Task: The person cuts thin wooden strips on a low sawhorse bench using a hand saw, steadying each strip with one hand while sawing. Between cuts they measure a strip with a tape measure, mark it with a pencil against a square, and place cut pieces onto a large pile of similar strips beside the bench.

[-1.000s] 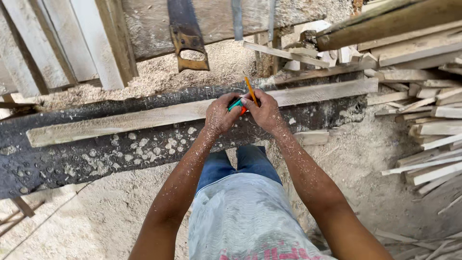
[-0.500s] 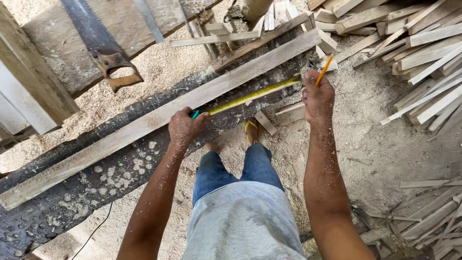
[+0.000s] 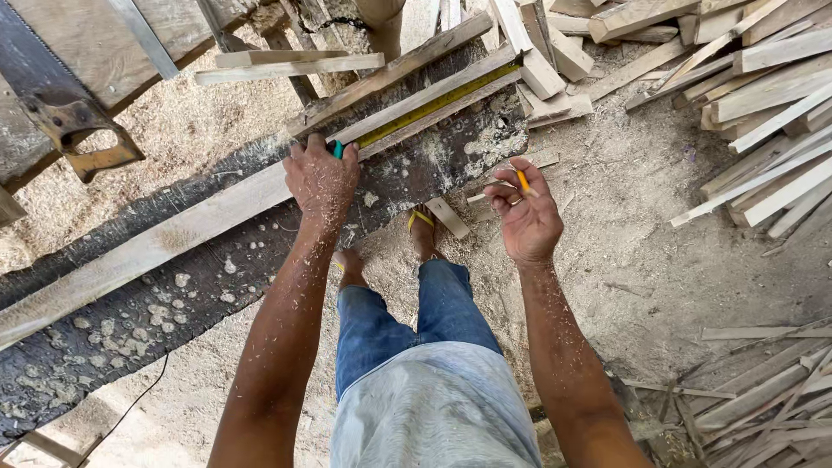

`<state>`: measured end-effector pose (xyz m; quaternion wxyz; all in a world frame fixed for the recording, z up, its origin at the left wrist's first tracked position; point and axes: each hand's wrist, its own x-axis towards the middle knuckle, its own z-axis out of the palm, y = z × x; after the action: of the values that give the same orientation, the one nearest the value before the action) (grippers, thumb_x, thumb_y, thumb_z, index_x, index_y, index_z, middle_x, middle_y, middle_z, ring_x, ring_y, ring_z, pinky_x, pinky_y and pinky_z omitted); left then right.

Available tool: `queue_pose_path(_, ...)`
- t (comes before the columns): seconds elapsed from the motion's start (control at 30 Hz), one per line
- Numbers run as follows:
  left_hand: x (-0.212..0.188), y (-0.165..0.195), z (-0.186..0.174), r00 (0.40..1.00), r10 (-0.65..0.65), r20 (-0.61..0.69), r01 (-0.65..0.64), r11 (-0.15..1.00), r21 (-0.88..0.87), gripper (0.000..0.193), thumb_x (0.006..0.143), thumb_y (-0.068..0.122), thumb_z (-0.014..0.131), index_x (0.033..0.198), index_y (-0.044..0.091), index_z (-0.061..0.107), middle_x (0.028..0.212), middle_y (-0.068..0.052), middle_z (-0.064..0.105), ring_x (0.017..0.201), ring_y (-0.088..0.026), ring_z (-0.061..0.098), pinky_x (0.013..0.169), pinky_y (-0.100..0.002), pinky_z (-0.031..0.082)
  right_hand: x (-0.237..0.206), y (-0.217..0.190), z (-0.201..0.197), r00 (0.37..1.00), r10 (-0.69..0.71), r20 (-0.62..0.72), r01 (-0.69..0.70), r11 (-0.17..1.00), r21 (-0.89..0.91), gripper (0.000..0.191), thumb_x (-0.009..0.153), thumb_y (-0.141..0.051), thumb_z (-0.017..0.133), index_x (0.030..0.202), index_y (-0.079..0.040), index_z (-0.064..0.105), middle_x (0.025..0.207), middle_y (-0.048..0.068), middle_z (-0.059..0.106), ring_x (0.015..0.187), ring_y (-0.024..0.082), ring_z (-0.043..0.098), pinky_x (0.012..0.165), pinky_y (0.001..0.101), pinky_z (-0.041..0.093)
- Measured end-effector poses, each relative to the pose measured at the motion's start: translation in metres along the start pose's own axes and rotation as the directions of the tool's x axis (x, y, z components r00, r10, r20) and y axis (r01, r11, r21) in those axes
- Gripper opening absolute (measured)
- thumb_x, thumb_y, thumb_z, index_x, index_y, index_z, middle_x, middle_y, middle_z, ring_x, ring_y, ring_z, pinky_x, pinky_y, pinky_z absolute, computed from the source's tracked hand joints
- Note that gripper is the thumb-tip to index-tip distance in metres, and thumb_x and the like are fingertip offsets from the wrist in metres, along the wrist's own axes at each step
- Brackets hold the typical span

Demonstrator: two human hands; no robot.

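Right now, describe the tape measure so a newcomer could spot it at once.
Find the long pale plank lying diagonally on the dark, sawdust-strewn bench. The left hand presses a teal case onto it, and the tape measure runs from there up the plank. It is the only thin yellow strip among bare wood.

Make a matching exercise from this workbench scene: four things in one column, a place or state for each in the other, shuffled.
1. tape measure
2. pencil
3. handsaw
4. long plank

A. in the right hand
B. lying at upper left
C. stretched out yellow along the wood
D. pressed under the left hand

Pairs: 1-C, 2-A, 3-B, 4-D
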<state>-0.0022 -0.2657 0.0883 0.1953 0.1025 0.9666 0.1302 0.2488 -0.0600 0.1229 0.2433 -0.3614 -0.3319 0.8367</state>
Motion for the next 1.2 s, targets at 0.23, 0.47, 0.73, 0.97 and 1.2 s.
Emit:
queue_pose_path(0.23, 0.000, 0.009, -0.010, 0.998, -0.055, 0.029, 0.055, 0.998, 0.015, 0.056, 0.088, 0.051, 0.074, 0.115, 0.002, 0.067, 0.112, -0.023, 0.060, 0.108, -0.040, 0.056, 0.089, -0.057, 0.048, 0.018, 0.005, -0.027, 0.982, -0.164, 0.094, 0.182, 0.957, -0.226, 0.023, 0.113, -0.015, 0.066, 0.126, 0.003, 0.071, 0.090, 0.012, 0.071, 0.076, 0.016, 0.067, 0.066, 0.0282, 0.057)
queue_pose_path(0.47, 0.002, 0.011, -0.021, 0.986, -0.098, 0.136, 0.094, 0.995, 0.033, 0.058, 0.091, 0.052, 0.071, 0.119, 0.002, 0.066, 0.112, -0.022, 0.060, 0.108, -0.037, 0.057, 0.091, -0.055, 0.047, 0.033, 0.017, -0.006, 0.975, -0.126, 0.186, 0.165, 0.962, -0.216, 0.022, 0.109, -0.024, 0.060, 0.107, -0.003, 0.066, 0.089, 0.008, 0.072, 0.077, 0.017, 0.075, 0.066, 0.0278, 0.066)
queue_pose_path(0.73, 0.014, 0.003, -0.027, 0.971, -0.132, 0.200, 0.123, 0.991, 0.057, 0.062, 0.087, 0.054, 0.073, 0.120, 0.003, 0.065, 0.122, -0.023, 0.058, 0.117, -0.039, 0.054, 0.096, -0.055, 0.046, 0.049, 0.064, 0.083, 0.906, -0.108, 0.410, 0.271, 0.891, -0.364, 0.007, 0.107, -0.005, 0.061, 0.104, -0.001, 0.055, 0.090, 0.013, 0.068, 0.082, 0.022, 0.079, 0.067, 0.0308, 0.070)
queue_pose_path(0.97, 0.019, -0.067, -0.056, 0.935, -0.244, 0.258, 0.220, 0.968, 0.118, 0.068, 0.086, 0.057, 0.075, 0.126, 0.003, 0.061, 0.127, -0.020, 0.056, 0.123, -0.037, 0.052, 0.100, -0.053, 0.046, 0.061, 0.116, 0.140, 0.714, -0.168, 0.679, 0.593, 0.661, -0.460, 0.007, 0.103, 0.002, 0.061, 0.107, 0.004, 0.056, 0.108, 0.014, 0.062, 0.106, 0.022, 0.075, 0.092, 0.0332, 0.066)
queue_pose_path(1.2, 0.017, -0.087, -0.060, 0.943, -0.242, 0.231, 0.224, 0.970, 0.098, 0.072, 0.085, 0.057, 0.075, 0.127, 0.002, 0.059, 0.125, -0.022, 0.055, 0.120, -0.038, 0.052, 0.096, -0.053, 0.047, 0.057, 0.145, 0.158, 0.792, -0.051, 0.609, 0.552, 0.487, -0.677, 0.012, 0.101, -0.004, 0.069, 0.106, -0.006, 0.059, 0.102, 0.008, 0.069, 0.094, 0.016, 0.078, 0.079, 0.0273, 0.066)
